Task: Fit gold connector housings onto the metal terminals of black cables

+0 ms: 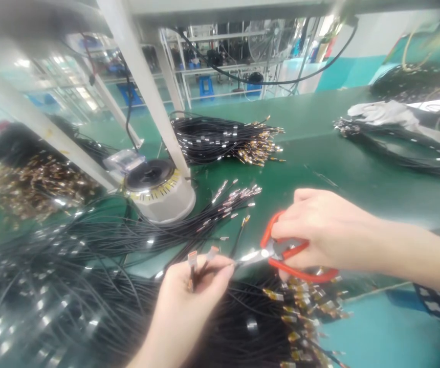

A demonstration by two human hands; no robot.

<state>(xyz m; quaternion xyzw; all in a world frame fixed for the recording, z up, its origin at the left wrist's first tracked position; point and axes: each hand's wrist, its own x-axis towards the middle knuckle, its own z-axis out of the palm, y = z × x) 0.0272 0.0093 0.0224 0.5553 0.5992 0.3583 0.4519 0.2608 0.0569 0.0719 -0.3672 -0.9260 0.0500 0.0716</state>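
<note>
My left hand (195,291) is closed around black cables, and two connector ends (192,259) stick up between its fingers. In my right hand (320,225) are scissors (281,253) with red handles. The scissor tips reach my left thumb and fingertips, where a small part of the cable is pinched; the exact spot is hidden by the fingers. Beneath both hands lies a thick heap of black cables (243,317) with yellowish connector ends (300,327). Just beyond, another bunch of cables (166,230) ends in pale tips.
A grey round-based device (162,194) with a black top stands behind my left hand, beside white frame legs (147,87). More cable bundles lie on the green table (304,148): one at the back middle (220,140), one at right (396,148), one at far left (39,184).
</note>
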